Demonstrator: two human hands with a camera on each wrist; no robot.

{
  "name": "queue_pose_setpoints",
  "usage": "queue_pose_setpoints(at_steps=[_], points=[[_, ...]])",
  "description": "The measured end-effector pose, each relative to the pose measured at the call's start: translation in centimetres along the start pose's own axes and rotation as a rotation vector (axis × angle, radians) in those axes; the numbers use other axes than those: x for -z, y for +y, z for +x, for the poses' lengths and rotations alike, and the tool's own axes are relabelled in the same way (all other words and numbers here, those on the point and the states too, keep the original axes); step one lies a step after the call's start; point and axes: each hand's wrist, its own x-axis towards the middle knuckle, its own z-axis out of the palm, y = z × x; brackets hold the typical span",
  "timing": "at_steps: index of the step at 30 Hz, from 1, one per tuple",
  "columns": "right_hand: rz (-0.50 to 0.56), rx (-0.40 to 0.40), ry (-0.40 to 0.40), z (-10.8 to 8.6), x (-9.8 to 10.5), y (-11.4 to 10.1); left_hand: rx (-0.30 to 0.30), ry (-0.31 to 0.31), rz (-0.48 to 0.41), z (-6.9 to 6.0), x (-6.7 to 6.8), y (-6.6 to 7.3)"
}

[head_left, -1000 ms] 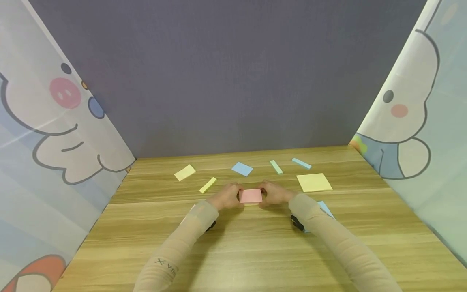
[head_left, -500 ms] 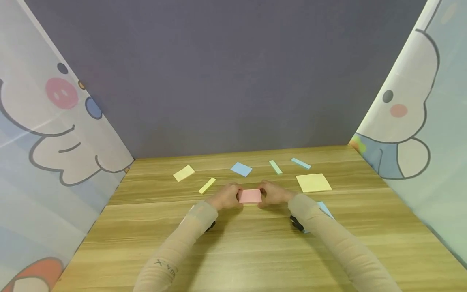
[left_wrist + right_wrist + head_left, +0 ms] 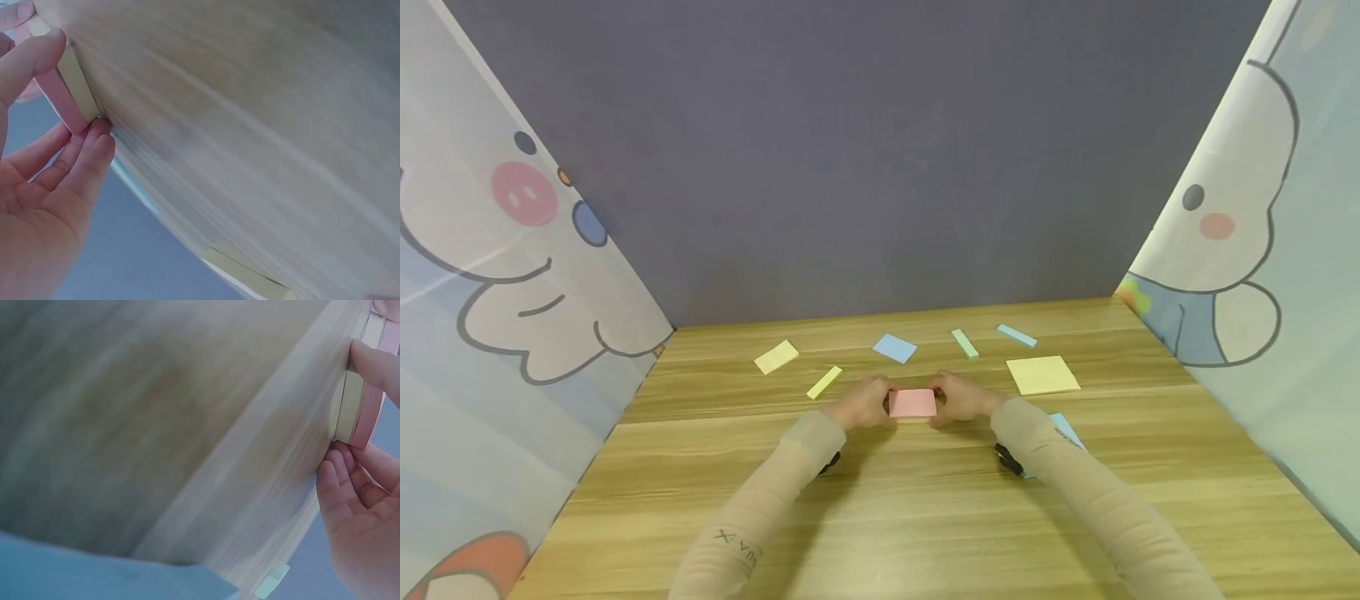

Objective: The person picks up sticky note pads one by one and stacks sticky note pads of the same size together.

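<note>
In the head view a pink sticky-note pad (image 3: 912, 403) lies on top of a yellow sticky-note pad (image 3: 78, 84), edges about even, in the middle of the table. My left hand (image 3: 868, 403) grips the stack's left end, with the thumb at the near side and fingers at the far side. At the right end, my right hand (image 3: 958, 398) holds it the same way. Both wrist views show the two layers pinched between thumb and fingertips, low at the wooden surface. The far edge of the stack is partly hidden by the fingers.
Behind the hands lie a small yellow pad (image 3: 777, 357), a yellow strip (image 3: 824, 382), a blue pad (image 3: 895, 348), a green strip (image 3: 965, 343) and a light blue strip (image 3: 1017, 336). A larger yellow pad (image 3: 1043, 375) lies right. My right sleeve partly covers a blue pad (image 3: 1066, 430).
The head view has shifted slightly. Both hands keep their grip on the stacked pads, which stay in place. A pale edge beside my left sleeve no longer shows.
</note>
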Motion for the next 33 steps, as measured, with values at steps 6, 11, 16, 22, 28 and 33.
queue_pose_setpoints(at_steps=[6, 11, 16, 22, 28, 33], points=[[0.008, -0.01, 0.007, 0.1, 0.1, 0.1, -0.04, -0.015, 0.027, 0.1, 0.4, -0.6], [0.01, -0.027, 0.008, 0.2, 0.0, 0.1, -0.022, -0.033, 0.041, 0.1, 1.3, -1.0], [0.004, -0.048, 0.011, 0.2, -0.2, 0.1, 0.022, -0.017, 0.025, 1.0, 2.7, -1.2], [-0.015, -0.057, 0.016, -0.1, 0.2, -0.1, 0.013, 0.011, 0.014, 3.1, 4.7, -1.9], [-0.032, -0.047, 0.016, 0.0, 0.1, -0.1, -0.032, 0.03, 0.051, 4.6, 6.6, -3.0], [-0.007, -0.045, 0.016, -0.1, -0.1, -0.2, -0.097, 0.055, 0.173, 5.6, 7.3, -4.0]])
